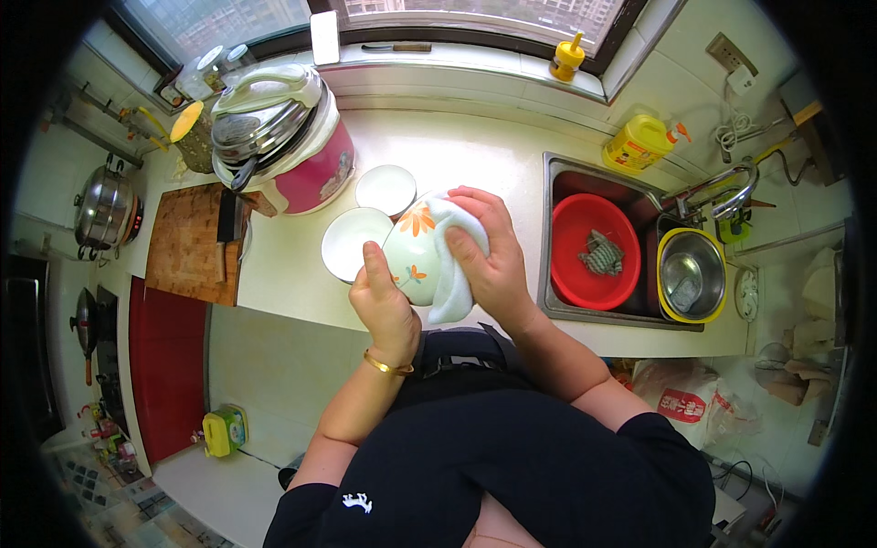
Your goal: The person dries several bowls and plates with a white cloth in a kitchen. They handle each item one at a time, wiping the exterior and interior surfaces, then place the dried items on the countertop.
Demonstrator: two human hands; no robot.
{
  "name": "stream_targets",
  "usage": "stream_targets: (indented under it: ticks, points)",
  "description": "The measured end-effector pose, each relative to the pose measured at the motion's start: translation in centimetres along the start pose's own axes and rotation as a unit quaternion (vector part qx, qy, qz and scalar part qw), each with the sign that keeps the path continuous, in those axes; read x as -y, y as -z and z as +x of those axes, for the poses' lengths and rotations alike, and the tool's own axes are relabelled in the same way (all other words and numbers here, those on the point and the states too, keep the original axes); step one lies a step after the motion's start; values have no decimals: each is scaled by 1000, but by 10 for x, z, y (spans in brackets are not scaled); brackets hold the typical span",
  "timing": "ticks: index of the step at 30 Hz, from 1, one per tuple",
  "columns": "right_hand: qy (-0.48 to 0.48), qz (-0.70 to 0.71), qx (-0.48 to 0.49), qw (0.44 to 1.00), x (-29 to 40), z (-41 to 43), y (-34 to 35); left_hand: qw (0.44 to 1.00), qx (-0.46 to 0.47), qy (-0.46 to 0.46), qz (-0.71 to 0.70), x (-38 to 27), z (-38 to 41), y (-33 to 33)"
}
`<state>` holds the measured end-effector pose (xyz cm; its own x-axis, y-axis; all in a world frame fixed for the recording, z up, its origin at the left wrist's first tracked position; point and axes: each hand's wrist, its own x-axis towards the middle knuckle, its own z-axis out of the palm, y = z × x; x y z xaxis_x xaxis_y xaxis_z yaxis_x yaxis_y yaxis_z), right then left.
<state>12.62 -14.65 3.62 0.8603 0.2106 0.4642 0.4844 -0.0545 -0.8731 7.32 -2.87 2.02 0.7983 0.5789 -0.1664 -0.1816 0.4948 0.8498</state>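
My left hand [384, 301] grips the rim of a pale green bowl [414, 253] with orange flowers, its thumb pointing up along the near side. The bowl is tilted, with its painted outside towards me. Around its right side my right hand [490, 253] presses a folded white cloth [453, 294], which hangs down below the fingers. Part of the bowl is hidden by the cloth. Just behind and left of it, a white bowl [353, 240] and a smaller white bowl [386, 190] stand upright on the countertop [288, 281].
A pink electric cooker [312, 164] and a wooden cutting board [185, 246] with a cleaver [226, 226] are to the left. At right, the sink [548, 274] holds a red basin [562, 274] with a checked cloth [603, 255]. A yellow-rimmed metal bowl [692, 250] sits beside it.
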Motion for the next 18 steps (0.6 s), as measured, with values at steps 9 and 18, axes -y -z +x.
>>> stream_targets:
  ticks: [9,18]
  points:
    - [-315,413,4,854,-31,5,11,999,-30,1,-31,2,1,3]
    - [149,-257,87,951,37,-10,-18,994,-46,-76,62,8,-2,3]
